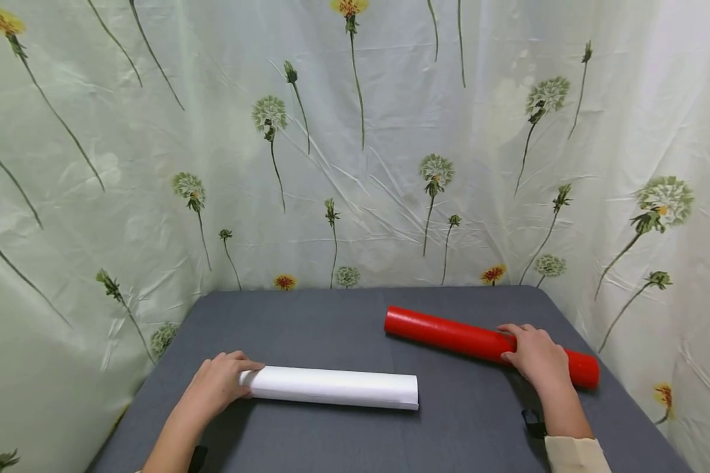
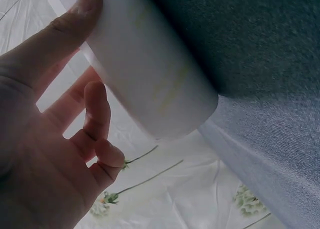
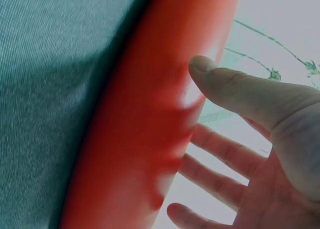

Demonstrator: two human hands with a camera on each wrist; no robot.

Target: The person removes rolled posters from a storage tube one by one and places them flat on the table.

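Head view: you have both hands over the dark grey counter (image 1: 307,433), each on a roll of its own. Your left hand (image 1: 217,382) is at the left end of the white roll (image 1: 337,386), which lies near and left of centre, pointing right. Its fingers are part way open and have hold of the roll: from the left wrist view, your thumb lies along its surface, two fingers reach behind it, and the other two bend loosely clear of it (faint yellow streaks mark the white there).

Your right hand (image 1: 538,358) spans the red roll (image 1: 449,334) toward its right end, with the fingers wide apart round it, thumb on the near side and the others going over the far side. How firmly they grip, you cannot tell from these views. That roll rests at the far right of the counter, slanting from its far left end to its nearer right end, well apart from the white one. A dark strap (image 1: 534,424) and a cream sleeve (image 1: 576,454) show at your right wrist. Behind the counter hangs a pale curtain (image 1: 225,151) printed with dandelions.
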